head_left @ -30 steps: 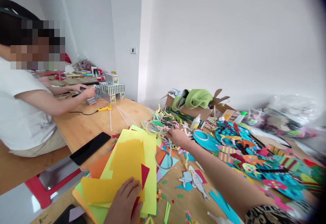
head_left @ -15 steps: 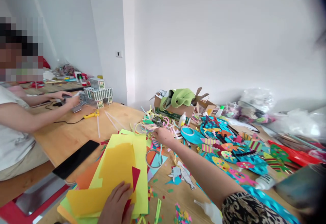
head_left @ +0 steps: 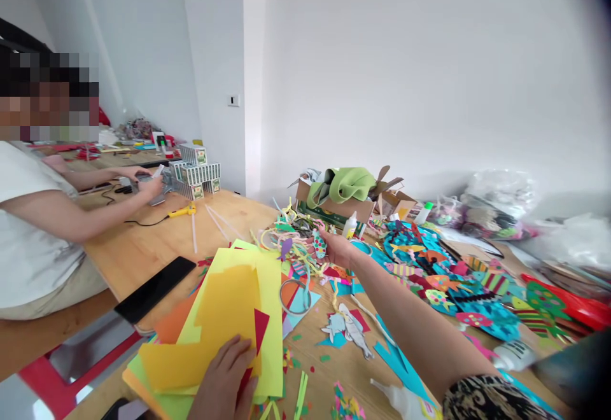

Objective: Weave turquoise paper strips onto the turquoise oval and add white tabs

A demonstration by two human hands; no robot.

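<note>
My left hand (head_left: pixel 229 372) lies with its fingers flat on a stack of yellow paper (head_left: pixel 229 308), over dark red paper. A dark red paper triangle (head_left: pixel 260 331) sits just above its fingertips. My right hand (head_left: pixel 337 249) reaches across the table and pinches a spotted paper fish (head_left: pixel 319 245), held at the edge of a tangle of yarn and cords (head_left: pixel 296 232). A purple paper fish (head_left: pixel 285 249) is left of it. Below are a ring with pale blue yarn (head_left: pixel 294 298) and grey-white fish cutouts (head_left: pixel 353 331).
To the left, a co-worker (head_left: pixel 42 216) handles something grey beside stacked small boxes (head_left: pixel 195 172). A yellow glue gun (head_left: pixel 182 211) and a black phone-like slab (head_left: pixel 155 289) lie there. Colourful paper fish (head_left: pixel 442 283) cover the right side; a glue bottle (head_left: pixel 403 401) lies at the front.
My right hand has come out of the yarn tangle slightly to the right, and a spotted paper fish now shows in its fingers. The view has shifted a little left; my left hand stays put.
</note>
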